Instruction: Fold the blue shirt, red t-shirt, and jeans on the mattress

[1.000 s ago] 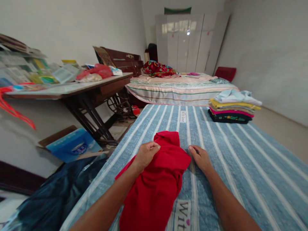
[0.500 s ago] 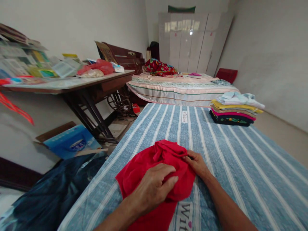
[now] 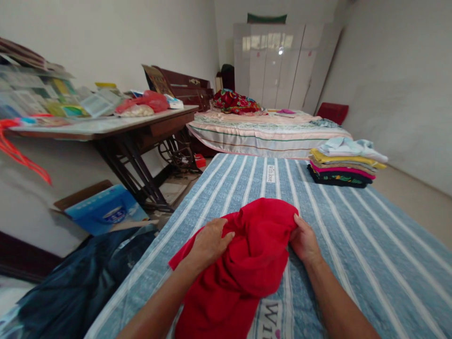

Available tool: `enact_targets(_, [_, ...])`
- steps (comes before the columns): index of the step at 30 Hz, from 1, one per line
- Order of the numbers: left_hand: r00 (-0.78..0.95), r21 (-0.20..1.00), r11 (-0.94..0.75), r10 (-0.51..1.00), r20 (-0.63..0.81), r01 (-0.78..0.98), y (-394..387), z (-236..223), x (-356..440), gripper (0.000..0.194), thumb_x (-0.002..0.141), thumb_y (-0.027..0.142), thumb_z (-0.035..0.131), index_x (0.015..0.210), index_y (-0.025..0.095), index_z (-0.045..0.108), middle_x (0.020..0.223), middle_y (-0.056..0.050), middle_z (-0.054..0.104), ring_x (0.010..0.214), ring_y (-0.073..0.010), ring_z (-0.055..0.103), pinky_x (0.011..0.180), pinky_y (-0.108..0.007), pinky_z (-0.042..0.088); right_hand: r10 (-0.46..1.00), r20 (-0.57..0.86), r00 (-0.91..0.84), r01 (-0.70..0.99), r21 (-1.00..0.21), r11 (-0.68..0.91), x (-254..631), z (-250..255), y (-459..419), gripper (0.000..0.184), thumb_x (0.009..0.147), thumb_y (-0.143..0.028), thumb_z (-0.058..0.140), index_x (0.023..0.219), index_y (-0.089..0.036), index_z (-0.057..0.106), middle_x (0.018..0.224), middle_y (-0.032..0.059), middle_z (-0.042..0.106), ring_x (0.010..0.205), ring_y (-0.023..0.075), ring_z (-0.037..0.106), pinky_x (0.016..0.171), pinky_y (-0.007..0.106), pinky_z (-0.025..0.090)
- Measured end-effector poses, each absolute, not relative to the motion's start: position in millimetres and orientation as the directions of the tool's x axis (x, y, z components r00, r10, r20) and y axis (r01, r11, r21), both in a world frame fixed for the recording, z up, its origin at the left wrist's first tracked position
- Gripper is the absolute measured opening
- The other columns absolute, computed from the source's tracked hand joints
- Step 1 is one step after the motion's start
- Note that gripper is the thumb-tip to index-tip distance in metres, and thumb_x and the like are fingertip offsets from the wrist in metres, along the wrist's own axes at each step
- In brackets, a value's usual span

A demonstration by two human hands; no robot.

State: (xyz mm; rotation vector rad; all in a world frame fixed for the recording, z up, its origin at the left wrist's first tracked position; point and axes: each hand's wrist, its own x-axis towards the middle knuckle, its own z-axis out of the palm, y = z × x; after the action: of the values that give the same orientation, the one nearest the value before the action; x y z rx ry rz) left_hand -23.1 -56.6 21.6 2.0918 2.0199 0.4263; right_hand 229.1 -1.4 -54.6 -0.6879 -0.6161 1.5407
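A red cloth garment point(image 3: 261, 245) lies bunched on the striped blue bed cover, its lower end running off the bottom of the view. At its right edge my right hand point(image 3: 306, 239) pinches the fabric between thumb and fingers, lifting that side slightly. My left hand point(image 3: 211, 242) rests on the garment's left part, thumb apart from the fingers, with the fingertips against the cloth. Folds hide the garment's exact kind.
A stack of folded clothes point(image 3: 344, 165) stands at the bed's far right. Beyond lies a second bed point(image 3: 254, 134). To the left are a cluttered sewing-machine table point(image 3: 141, 123), a blue cardboard box point(image 3: 109, 209) and a dark cloth heap point(image 3: 77, 282).
My right hand has moved right and slightly up, drawing the garment's upper part outward. My left hand has shifted left and forward across the cloth.
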Motion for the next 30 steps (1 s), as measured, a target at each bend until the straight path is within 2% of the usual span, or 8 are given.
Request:
enact_targets(9, [0.160, 0.287, -0.125, 0.982, -0.102, 0.950, -22.1, 19.7, -4.4, 0.036, 0.083, 0.046, 0.042, 0.095, 0.017, 0.060, 0.101, -0.012, 0.066, 0.097, -0.0260, 0.061, 0.084, -0.035, 0.045, 0.962, -0.269, 0.041, -0.826, -0.551, -0.118, 240.3, -56.2, 7.4, 0.025, 0.076, -0.028, 0.061, 0.098, -0.018, 0.067, 0.096, 0.0028, 0.070, 0.092, 0.0180, 0.065, 0.089, 0.031, 0.050])
enact_targets(14, [0.255, 0.345, -0.202, 0.960, -0.117, 0.917, -23.6, 19.7, 11.8, 0.036, 0.077, 0.037, 0.052, 0.104, 0.015, 0.058, 0.113, -0.012, 0.062, 0.107, -0.0266, 0.056, 0.093, -0.036, 0.042, 0.954, -0.289, 0.084, -0.843, -0.530, -0.086, 247.8, -47.2, 6.8, 0.020, 0.077, -0.026, 0.058, 0.093, -0.020, 0.068, 0.091, 0.0008, 0.071, 0.090, 0.0184, 0.066, 0.092, 0.034, 0.048])
enact_targets(18, [0.317, 0.500, -0.208, 0.938, -0.143, 0.841, -34.4, 17.5, 20.2, 0.029, 0.075, 0.028, 0.052, 0.102, 0.019, 0.058, 0.106, -0.007, 0.065, 0.101, -0.0227, 0.060, 0.089, -0.033, 0.045, 0.944, -0.318, 0.085, -0.848, -0.521, -0.099, 257.0, -37.7, 3.9, 0.019, 0.077, -0.027, 0.057, 0.089, -0.018, 0.069, 0.088, 0.0028, 0.071, 0.091, 0.0190, 0.066, 0.090, 0.035, 0.050])
enact_targets(21, [0.232, 0.626, -0.112, 0.966, -0.114, 0.772, -37.1, 19.0, 22.9, 0.043, 0.073, 0.027, 0.055, 0.116, 0.020, 0.051, 0.115, -0.006, 0.062, 0.108, -0.0228, 0.058, 0.093, -0.034, 0.044, 0.957, -0.276, 0.090, -0.827, -0.556, -0.082, 259.0, -30.2, -2.6, 0.019, 0.072, -0.030, 0.062, 0.085, -0.018, 0.070, 0.088, 0.0034, 0.071, 0.088, 0.0191, 0.066, 0.084, 0.032, 0.052])
enact_targets(23, [0.166, 0.647, -0.126, 0.986, -0.002, 0.752, -38.2, 26.1, 24.3, 0.066, 0.069, 0.029, 0.061, 0.130, 0.019, 0.039, 0.131, -0.010, 0.051, 0.124, -0.0255, 0.045, 0.102, -0.038, 0.037, 0.976, -0.196, 0.095, -0.777, -0.627, -0.051, 254.7, -26.0, -11.2, 0.020, 0.066, -0.031, 0.070, 0.081, -0.019, 0.070, 0.085, 0.0024, 0.071, 0.081, 0.0176, 0.066, 0.077, 0.028, 0.054])
enact_targets(25, [0.187, 0.610, -0.243, 0.970, 0.155, 0.754, -41.8, 38.3, 25.4, 0.088, 0.064, 0.029, 0.066, 0.140, 0.019, 0.024, 0.143, -0.011, 0.037, 0.134, -0.0275, 0.028, 0.109, -0.041, 0.028, 0.996, -0.088, 0.009, -0.686, -0.725, -0.058, 246.2, -21.9, -23.0, 0.022, 0.062, -0.033, 0.076, 0.076, -0.018, 0.069, 0.076, 0.0018, 0.070, 0.069, 0.0158, 0.065, 0.066, 0.024, 0.053])
enact_targets(27, [0.287, 0.543, -0.389, 0.920, 0.266, 0.744, -49.5, 52.5, 25.3, 0.096, 0.062, 0.026, 0.067, 0.143, 0.020, 0.016, 0.146, -0.011, 0.030, 0.136, -0.0275, 0.023, 0.110, -0.043, 0.025, 0.977, 0.013, -0.212, -0.556, -0.824, -0.109, 235.4, -16.0, -36.1, 0.025, 0.064, -0.037, 0.076, 0.071, -0.015, 0.068, 0.064, 0.0017, 0.065, 0.055, 0.0136, 0.058, 0.053, 0.022, 0.047])
enact_targets(30, [0.412, 0.439, -0.509, 0.859, 0.302, 0.740, -68.3, 67.3, 20.8, 0.076, 0.064, 0.018, 0.061, 0.135, 0.022, 0.033, 0.135, -0.009, 0.045, 0.124, -0.0254, 0.041, 0.104, -0.043, 0.034, 0.830, 0.141, -0.539, -0.370, -0.925, -0.084, 222.2, -0.5, -52.3, 0.033, 0.073, -0.044, 0.069, 0.067, -0.012, 0.066, 0.060, 0.0013, 0.057, 0.051, 0.0099, 0.048, 0.048, 0.020, 0.038])
